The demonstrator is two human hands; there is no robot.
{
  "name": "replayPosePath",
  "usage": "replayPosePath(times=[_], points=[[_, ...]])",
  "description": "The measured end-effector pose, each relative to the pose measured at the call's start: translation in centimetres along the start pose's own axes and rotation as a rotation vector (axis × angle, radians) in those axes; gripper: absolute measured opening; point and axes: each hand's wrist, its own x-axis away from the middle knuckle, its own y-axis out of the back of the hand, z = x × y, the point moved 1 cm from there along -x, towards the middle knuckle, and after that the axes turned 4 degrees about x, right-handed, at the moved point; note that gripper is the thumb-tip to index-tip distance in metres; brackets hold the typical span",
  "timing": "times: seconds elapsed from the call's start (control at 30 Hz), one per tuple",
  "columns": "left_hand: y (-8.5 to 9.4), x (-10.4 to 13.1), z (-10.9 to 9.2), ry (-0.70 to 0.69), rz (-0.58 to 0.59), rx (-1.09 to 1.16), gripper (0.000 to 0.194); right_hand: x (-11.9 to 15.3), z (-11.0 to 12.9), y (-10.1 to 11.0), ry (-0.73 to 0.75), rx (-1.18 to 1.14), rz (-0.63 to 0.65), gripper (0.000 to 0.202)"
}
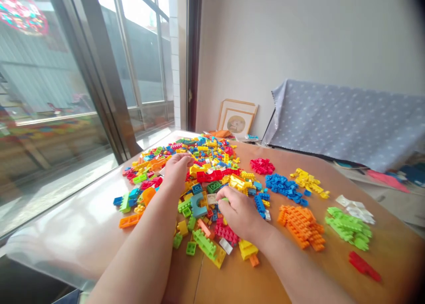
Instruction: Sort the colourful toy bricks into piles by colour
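A big mixed heap of plastic building bricks [199, 204] covers the middle of the table. My left hand [177, 165] reaches over the far part of the heap, its fingers pinched together; whatever they hold is hidden. Closer in, my right hand [236, 208] is closed, with a bit of a light green brick [225, 199] showing between thumb and fingers. Near its fingertips lie a dark green brick [214, 187] and a white brick [211, 198]. A grey-blue arch-shaped brick [198, 205] lies between my two hands.
Sorted piles stand at the right: red bricks [262, 165], blue bricks [286, 189], yellow bricks [309, 182], orange bricks [301, 227], white bricks [355, 208] and light green bricks [349, 228]. A red piece [364, 266] lies near the right edge. A window [142, 51] borders the table's left.
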Motion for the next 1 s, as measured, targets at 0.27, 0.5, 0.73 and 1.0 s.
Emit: replayPosePath(times=[0.27,0.5,0.73,1.0], points=[[1.0,-0.7,-0.4,0.056,-0.009,0.155,0.03,-1.6,4.2,-1.1,0.171,0.099,0.134,0.015],[1.1,-0.7,-0.3,0.085,-0.006,0.209,0.029,-2.6,5.6,-3.2,0.273,0.5,0.34,0.019],[1.2,-0.9,-0.2,0.089,0.001,0.25,0.028,-3.9,4.4,-2.9,0.156,0.651,0.306,0.019],[1.2,-0.8,0.0,0.078,0.023,0.277,0.026,-4.2,7.0,-4.8,0.165,0.616,0.391,0.035]])
